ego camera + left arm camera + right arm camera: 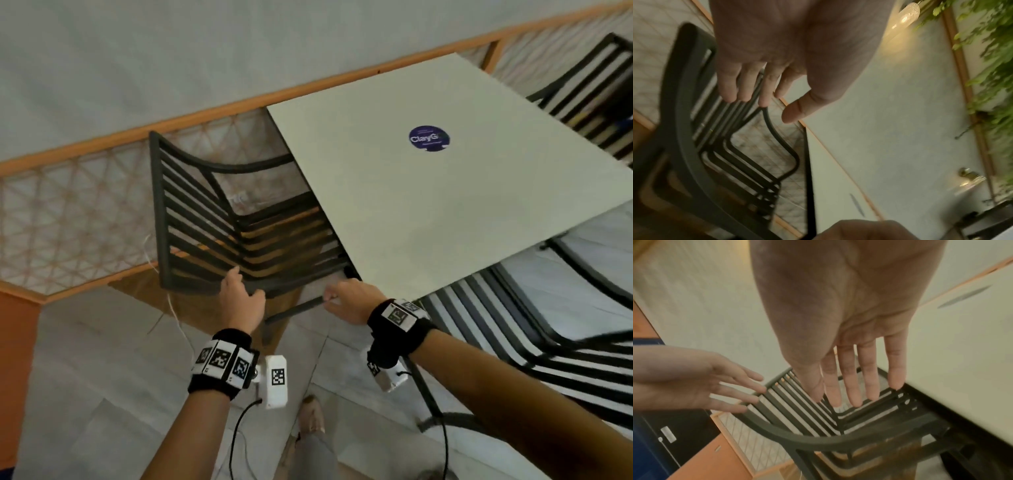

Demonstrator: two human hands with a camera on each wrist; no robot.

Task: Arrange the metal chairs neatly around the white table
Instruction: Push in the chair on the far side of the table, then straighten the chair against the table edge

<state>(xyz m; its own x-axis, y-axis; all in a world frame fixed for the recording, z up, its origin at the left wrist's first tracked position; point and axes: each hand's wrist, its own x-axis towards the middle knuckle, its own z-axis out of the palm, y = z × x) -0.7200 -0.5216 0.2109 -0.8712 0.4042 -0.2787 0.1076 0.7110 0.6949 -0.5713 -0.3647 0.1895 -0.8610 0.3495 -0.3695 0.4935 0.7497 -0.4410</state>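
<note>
A dark metal slatted chair stands at the left side of the white table, its seat partly under the tabletop. My left hand hovers at the near armrest by the chair's back with fingers straight and holds nothing. Near the table's corner my right hand is over the front end of that armrest. The right wrist view shows my right hand flat with straight fingers above the chair, and my left hand spread beside the backrest. In the left wrist view my left hand is empty above the chair.
A second metal chair stands at the table's near right side and a third chair at the far right. An orange-framed lattice railing runs right behind the left chair. A white cable hangs there. My foot is on the tiled floor.
</note>
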